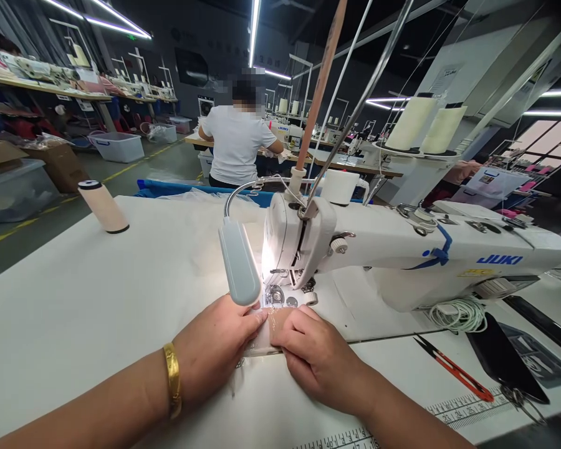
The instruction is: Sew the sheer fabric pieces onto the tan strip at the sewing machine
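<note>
Just in front of the needle area of a white sewing machine (369, 237), my left hand (212, 343) pinches the edge of a thin, sheer fabric (262, 340). Its fingertips are partly hidden below the grey lamp head (239, 265). Close by on the right, my right hand (315, 352) has its fingers curled in and pressed on a small tan piece of fabric (279, 321). Both pieces lie near the presser foot (275, 294), under bright light. Whether they are joined I cannot tell.
A peach thread cone (103, 207) stands at the table's left. Red thread snips (455, 369), a black phone (507, 358), and a coil of pale green cord (458, 313) lie right. A measuring scale (467, 402) runs along the front. A person in white (236, 146) sits ahead.
</note>
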Demonstrator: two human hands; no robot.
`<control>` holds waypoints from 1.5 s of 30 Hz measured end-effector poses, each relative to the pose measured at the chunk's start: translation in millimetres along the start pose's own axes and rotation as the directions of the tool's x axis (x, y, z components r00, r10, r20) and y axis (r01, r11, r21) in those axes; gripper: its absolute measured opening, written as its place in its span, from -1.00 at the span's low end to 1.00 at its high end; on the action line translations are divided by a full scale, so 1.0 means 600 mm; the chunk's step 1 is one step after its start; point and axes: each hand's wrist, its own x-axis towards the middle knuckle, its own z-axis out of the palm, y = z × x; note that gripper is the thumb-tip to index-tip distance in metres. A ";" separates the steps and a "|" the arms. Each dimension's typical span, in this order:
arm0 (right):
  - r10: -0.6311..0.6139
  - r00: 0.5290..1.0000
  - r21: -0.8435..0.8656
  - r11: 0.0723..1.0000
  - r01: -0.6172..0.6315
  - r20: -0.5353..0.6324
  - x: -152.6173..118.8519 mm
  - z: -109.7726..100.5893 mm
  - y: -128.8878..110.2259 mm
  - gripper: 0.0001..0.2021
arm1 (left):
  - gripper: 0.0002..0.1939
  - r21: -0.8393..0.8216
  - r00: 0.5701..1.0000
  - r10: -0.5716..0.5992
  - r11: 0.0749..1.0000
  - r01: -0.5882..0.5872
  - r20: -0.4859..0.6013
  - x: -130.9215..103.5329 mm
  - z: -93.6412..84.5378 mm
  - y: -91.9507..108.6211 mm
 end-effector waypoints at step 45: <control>-0.216 0.974 -0.039 0.975 0.219 0.071 -0.010 -0.014 -0.001 -0.67 | -0.70 -0.039 0.974 -0.101 0.993 0.111 0.201 -0.003 -0.018 0.001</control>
